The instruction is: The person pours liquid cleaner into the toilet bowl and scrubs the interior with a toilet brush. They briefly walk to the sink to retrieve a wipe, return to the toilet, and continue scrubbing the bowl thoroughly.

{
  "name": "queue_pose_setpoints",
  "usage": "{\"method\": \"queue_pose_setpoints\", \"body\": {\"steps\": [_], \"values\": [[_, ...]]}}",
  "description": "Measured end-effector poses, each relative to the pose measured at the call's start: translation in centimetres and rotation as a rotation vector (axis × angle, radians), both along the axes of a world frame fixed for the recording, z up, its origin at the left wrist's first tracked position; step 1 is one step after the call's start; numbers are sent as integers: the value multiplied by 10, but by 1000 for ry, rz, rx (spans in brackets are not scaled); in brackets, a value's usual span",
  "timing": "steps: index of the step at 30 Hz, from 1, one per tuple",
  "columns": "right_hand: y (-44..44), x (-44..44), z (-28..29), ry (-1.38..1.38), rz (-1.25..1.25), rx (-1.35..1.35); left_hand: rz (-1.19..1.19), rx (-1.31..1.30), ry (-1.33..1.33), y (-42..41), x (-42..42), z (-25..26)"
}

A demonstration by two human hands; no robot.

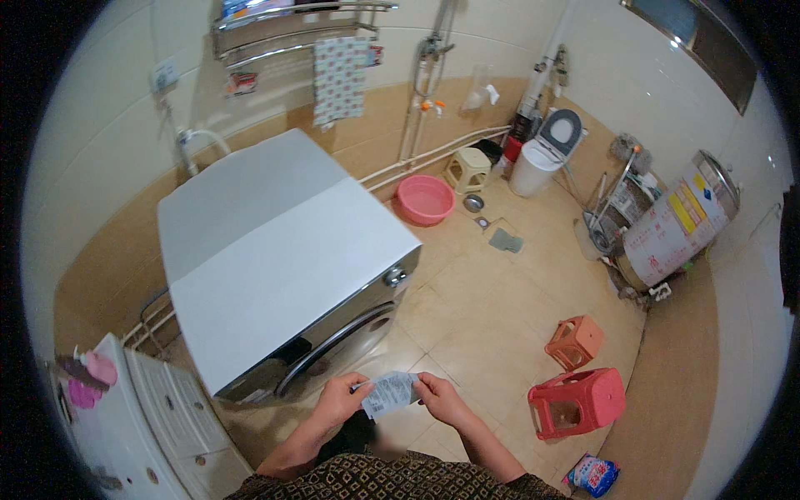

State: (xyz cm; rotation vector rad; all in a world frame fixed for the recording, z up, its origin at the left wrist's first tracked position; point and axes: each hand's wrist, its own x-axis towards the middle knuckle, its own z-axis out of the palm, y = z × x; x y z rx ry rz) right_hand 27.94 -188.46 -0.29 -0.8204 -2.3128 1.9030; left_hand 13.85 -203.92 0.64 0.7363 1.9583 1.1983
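Note:
Both my hands hold a small pale printed packet (390, 395) in front of my body, above the tiled floor. My left hand (339, 397) pinches its left end between thumb and fingers. At the opposite end, my right hand (440, 399) grips the upper corner the same way. The packet bears small writing and a barcode; whether it is a sachet or a folded sheet I cannot tell. Ahead and to the left stands a front-loading washing machine (269, 219) with a pale top, a round knob (394, 276) and a curved door rim.
A white vanity cabinet (187, 406) is at lower left. To the right are an orange stool (576, 342), a red stool (578, 403) and a blue detergent bag (594, 476). Farther off are a pink basin (426, 199), a cream stool (469, 169) and a leaning cylindrical tank (678, 225).

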Motion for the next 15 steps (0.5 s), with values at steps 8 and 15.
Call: {"method": "queue_pose_setpoints", "body": {"steps": [8,15], "values": [[122,-4,-4,125,-193,-197,-171,36,133,157,-23,-1],[237,-12,5,79,-265,-150,-284,120,83,295,-42,13]]}}
